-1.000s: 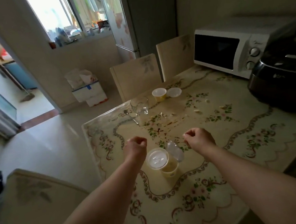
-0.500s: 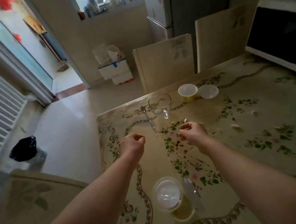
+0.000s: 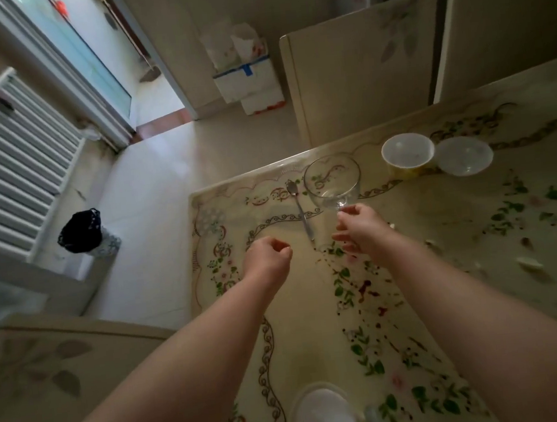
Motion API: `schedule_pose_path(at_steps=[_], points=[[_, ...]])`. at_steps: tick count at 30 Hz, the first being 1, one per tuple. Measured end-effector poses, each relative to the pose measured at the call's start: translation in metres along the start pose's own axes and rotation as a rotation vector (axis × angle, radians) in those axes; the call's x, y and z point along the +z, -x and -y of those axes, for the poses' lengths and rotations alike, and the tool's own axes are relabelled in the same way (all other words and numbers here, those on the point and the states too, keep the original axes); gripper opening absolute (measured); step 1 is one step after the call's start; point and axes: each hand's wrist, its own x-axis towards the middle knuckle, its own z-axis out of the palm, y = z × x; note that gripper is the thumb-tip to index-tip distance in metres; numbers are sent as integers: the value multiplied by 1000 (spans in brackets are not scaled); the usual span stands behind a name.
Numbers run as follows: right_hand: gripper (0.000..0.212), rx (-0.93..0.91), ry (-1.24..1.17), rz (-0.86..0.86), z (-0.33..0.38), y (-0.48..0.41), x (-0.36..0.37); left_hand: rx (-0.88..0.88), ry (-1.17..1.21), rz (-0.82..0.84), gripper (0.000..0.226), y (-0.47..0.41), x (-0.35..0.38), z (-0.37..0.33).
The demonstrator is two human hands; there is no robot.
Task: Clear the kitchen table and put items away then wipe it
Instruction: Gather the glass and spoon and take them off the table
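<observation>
A clear glass mug [image 3: 332, 181] stands near the far left corner of the flowered table [image 3: 293, 311]. Just left of it lies a metal spoon [image 3: 300, 210]. My right hand [image 3: 360, 230] hovers at the mug's near side, fingers loosely spread, thumb by the handle; I cannot tell if it touches. My left hand [image 3: 268, 256] is a fist over the table and holds nothing. A yellow cup with a lid [image 3: 408, 155] and a clear plastic lid [image 3: 464, 155] sit beyond the mug. Another lidded cup [image 3: 324, 414] is at the near edge. Dark stains [image 3: 366, 287] and crumbs [image 3: 530, 263] mark the cloth.
A chair back [image 3: 358, 67] stands against the table's far side, another chair [image 3: 47, 369] at the near left. On the floor are a bin with a black bag [image 3: 80, 231], white boxes [image 3: 247, 81] and a radiator [image 3: 9, 151] by the glass door.
My right hand has moved forward to the glass mug and uncurled its fingers. My left hand stays a fist. The view has tilted down and left, towards the table corner.
</observation>
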Motion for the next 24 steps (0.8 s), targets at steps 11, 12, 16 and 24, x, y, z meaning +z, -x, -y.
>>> schedule_pose_path(at_steps=[11, 12, 16, 24], points=[[39, -137, 28, -117, -6, -32, 1, -36, -132, -31, 14, -41, 35, -17], [41, -160, 46, -124, -8, -33, 0, -43, -150, -37, 14, -45, 37, -18], [44, -225, 44, -124, -12, -33, -6, -73, -201, -34, 23, -56, 47, -24], [42, -276, 95, -109, -20, -20, -14, -151, -244, -82, 33, -63, 59, -37]])
